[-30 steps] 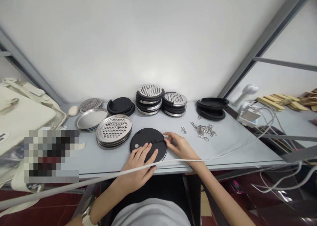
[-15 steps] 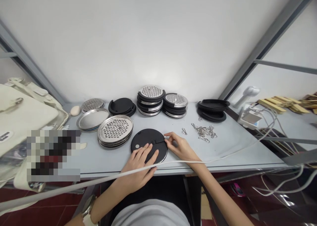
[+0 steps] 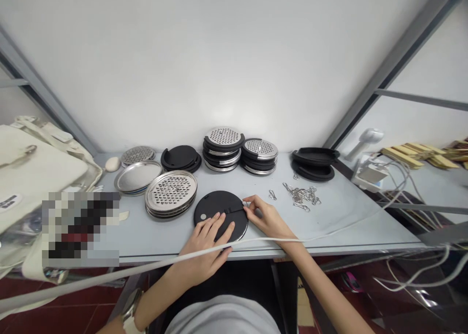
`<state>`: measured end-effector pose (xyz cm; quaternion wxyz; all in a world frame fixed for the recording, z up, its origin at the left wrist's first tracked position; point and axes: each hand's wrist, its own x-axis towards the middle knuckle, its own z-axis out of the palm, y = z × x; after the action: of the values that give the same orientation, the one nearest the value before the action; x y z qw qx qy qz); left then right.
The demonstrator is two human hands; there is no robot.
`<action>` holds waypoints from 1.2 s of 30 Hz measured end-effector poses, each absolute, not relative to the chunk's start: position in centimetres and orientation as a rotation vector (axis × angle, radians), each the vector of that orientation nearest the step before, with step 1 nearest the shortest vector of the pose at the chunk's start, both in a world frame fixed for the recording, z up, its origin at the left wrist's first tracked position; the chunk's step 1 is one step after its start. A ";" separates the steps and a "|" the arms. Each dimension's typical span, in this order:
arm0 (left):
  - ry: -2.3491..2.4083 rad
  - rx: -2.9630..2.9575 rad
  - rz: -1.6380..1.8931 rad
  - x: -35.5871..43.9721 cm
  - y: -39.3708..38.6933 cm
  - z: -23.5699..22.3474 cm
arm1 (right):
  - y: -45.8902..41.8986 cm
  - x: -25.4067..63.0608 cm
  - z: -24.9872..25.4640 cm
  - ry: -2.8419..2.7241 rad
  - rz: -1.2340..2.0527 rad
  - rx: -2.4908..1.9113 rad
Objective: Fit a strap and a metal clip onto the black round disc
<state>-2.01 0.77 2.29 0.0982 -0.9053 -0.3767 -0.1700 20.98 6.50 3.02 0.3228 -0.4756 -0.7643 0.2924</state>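
Grey tbl [image 3: 340,197] w/ blk disc [image 3: 215,202], perf. plates [image 3: 171,191], metal clips [image 3: 302,194].

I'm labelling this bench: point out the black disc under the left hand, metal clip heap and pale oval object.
Black disc [image 3: 215,203], head view: bare upper face.
Metal clip heap [image 3: 302,195], head view: middle.
Pale oval object [image 3: 112,164], head view: upper surface.

I count two hands [image 3: 203,239] at one black disc [image 3: 215,202]. On the tabletop [image 3: 139,226]: left, three piles of metal plates [image 3: 171,190]; far middle, two stacks of black-rimmed graters [image 3: 223,136] and one pile of black discs [image 3: 181,156]; far right, two black trays [image 3: 315,154]. One clip [image 3: 272,195] lies alone; the clip heap [image 3: 302,196], too tangled for certainty, holds perhaps ten.
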 end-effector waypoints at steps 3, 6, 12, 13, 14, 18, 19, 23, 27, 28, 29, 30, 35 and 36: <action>-1.118 -2.680 -0.497 -2.0 0.8 2.3 | 6.5 21.0 2.9 -2.001 0.749 -1.260; -1.117 -2.680 -0.494 -2.0 0.8 2.2 | 6.5 20.9 2.7 -2.016 0.702 -1.258; -1.105 -2.677 -0.530 -2.0 0.8 2.3 | 6.4 20.8 2.9 -2.012 0.573 -1.216; -1.105 -2.675 -0.530 -2.0 0.8 2.3 | 6.4 20.8 2.9 -2.002 0.560 -1.208; -1.106 -2.674 -0.527 -2.0 0.8 2.3 | 6.4 20.8 3.0 -1.994 0.549 -1.202; -1.101 -2.673 -0.530 -2.0 0.8 2.3 | 6.4 21.0 3.0 -1.983 0.517 -1.177; -1.098 -2.672 -0.534 -2.0 0.8 2.3 | 6.5 21.0 3.0 -1.986 0.512 -1.166; -1.095 -2.663 -0.546 -2.0 0.8 2.2 | 6.6 21.0 3.0 -2.014 0.520 -1.139; -1.107 -2.669 -0.532 -1.9 0.8 2.3 | 6.6 20.9 3.1 -2.022 0.559 -1.142; -1.107 -2.670 -0.535 -1.9 0.8 2.3 | 6.6 20.9 3.1 -2.021 0.559 -1.140; -1.105 -2.671 -0.540 -1.9 0.8 2.4 | 6.6 20.9 3.2 -2.020 0.556 -1.137; -1.103 -2.671 -0.542 -1.9 0.8 2.4 | 6.6 20.9 3.2 -2.019 0.549 -1.134; -1.098 -2.671 -0.534 -2.0 0.8 2.3 | 6.4 20.8 3.5 -1.990 0.474 -1.145; -1.098 -2.671 -0.535 -2.0 0.9 2.2 | 6.4 20.8 3.6 -1.986 0.463 -1.147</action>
<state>-2.00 0.85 2.25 0.1023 -0.9047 -0.3718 -0.1814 20.80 6.42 3.61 0.3902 -0.4512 -0.7816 0.1821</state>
